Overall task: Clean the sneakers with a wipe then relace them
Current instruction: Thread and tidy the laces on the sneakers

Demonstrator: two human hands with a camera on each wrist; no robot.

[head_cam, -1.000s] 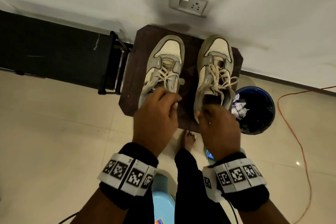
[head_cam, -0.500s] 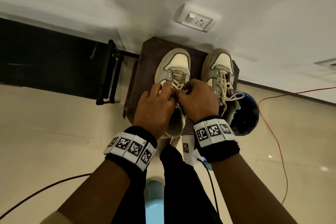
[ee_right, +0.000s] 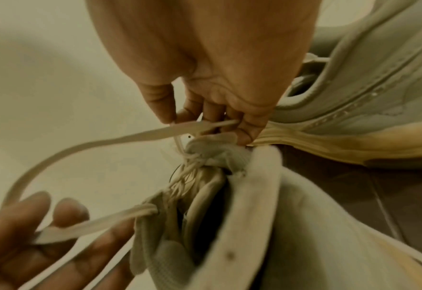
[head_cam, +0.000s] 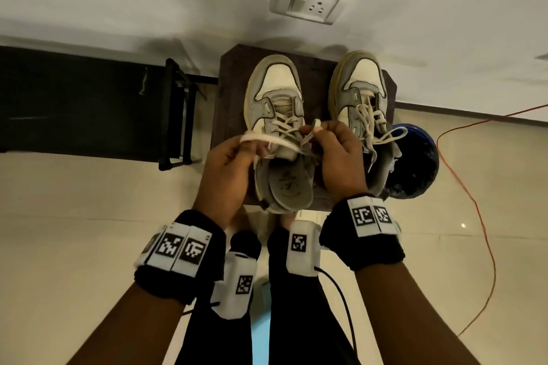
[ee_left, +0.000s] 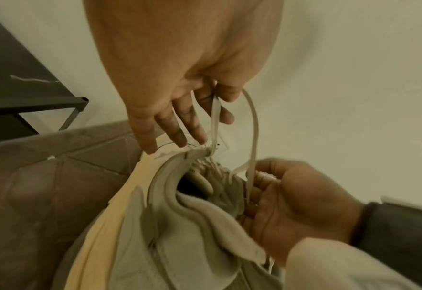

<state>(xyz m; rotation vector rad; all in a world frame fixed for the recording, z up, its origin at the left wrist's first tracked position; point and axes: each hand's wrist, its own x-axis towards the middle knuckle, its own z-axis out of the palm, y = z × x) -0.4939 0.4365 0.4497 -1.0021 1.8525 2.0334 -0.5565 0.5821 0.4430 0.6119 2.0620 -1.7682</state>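
Setting, head view: pale tiled floor meets white wall; white socket plate at 12 o'clock.
Stand, head view: dark brown square stool at centre, both shoes on it, toes to 12 o'clock.
Left shoe, head view: worn grey-and-cream left sneaker, tongue open.
Right shoe, head view: matching grey-and-cream right sneaker, just beside it at 3 o'clock, its laces loose.
Bin, head view: round blue bucket at 3 o'clock of stool, partly hidden behind right sneaker.
Cable, head view: thin orange cord on floor, far right.
Left hand, left wrist view: left hand pinches flat cream shoelace by index finger and thumb; other fingers straight, tips touching left sneaker collar.
Right hand, right wrist view: right hand pinches the same shoelace's other end at 12 o'clock above the eyelets; lace arcs between both hands.
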